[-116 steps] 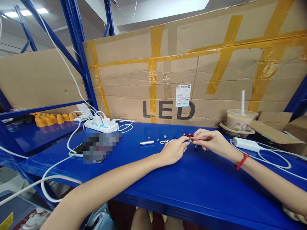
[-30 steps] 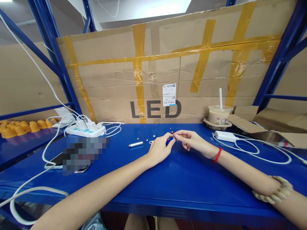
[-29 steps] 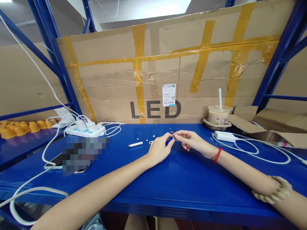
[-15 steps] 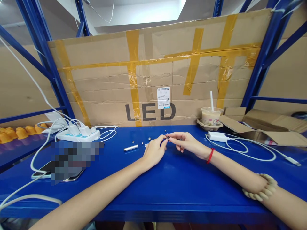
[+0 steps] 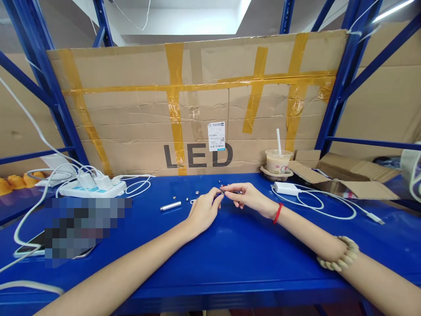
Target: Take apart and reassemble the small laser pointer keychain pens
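Note:
Over the middle of the blue table, my left hand (image 5: 204, 210) and my right hand (image 5: 247, 198) meet at the fingertips. Between them they pinch a tiny dark metallic part (image 5: 222, 192), too small to name and mostly covered by the fingers. To the left of my left hand lies a slim silver metal tube (image 5: 170, 206). Around it are a small round silver disc (image 5: 197, 192), another little disc (image 5: 174, 197) and a tiny cylinder (image 5: 187, 199). A small dark piece (image 5: 219, 181) sits just beyond my fingertips.
At left, a white power strip (image 5: 95, 188) with plugs and cables stands behind a pixelated area. A drink cup (image 5: 278, 162) with a straw, a white charger (image 5: 286, 188) with its cable and an opened cardboard box (image 5: 358, 173) are at right. A large cardboard sheet (image 5: 138, 127) backs the table.
The view has turned slightly to the right, so everything sits further left in it. My hands stay together at the fingertips, still pinching the tiny part.

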The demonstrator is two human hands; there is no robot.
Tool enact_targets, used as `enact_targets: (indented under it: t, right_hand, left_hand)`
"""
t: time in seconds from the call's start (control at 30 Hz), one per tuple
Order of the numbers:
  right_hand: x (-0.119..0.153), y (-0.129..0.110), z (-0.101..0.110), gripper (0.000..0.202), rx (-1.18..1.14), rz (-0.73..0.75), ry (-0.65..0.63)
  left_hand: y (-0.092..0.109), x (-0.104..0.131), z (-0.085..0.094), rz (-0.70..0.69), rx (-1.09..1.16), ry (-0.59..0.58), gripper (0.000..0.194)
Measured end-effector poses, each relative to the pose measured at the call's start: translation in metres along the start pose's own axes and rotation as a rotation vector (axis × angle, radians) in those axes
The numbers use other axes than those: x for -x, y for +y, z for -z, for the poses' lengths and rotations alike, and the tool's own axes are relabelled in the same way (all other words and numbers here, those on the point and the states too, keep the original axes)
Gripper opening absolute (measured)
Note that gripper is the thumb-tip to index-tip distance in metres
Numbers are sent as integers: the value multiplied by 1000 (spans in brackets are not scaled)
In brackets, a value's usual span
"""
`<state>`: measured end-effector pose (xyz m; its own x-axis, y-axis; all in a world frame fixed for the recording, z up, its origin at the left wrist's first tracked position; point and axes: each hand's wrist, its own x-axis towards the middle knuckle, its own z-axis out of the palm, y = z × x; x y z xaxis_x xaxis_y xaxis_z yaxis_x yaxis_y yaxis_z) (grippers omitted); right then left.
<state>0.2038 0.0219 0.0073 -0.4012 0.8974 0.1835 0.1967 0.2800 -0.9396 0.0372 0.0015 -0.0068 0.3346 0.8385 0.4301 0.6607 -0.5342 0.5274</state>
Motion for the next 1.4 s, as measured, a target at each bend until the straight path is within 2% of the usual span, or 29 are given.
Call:
enact_targets:
  t: [0.43,0.7,0.9,1.4]
  right_hand:
    - [1,-2,0,42,47,-31,-24]
    - [2,-3,4,43,94,-109,-59]
    - [3,-4,0,41,119,-88,-71]
    - [3,-5,-7,42,149,-20,-9]
  left_hand:
    - [1,1,1,-26,-48,-40,25]
    - [3,3,2,-57,-167,-71,22]
    - [1,2,1,-52,-173,-107,24]
    - [1,2,1,-58,-91,-96,23]
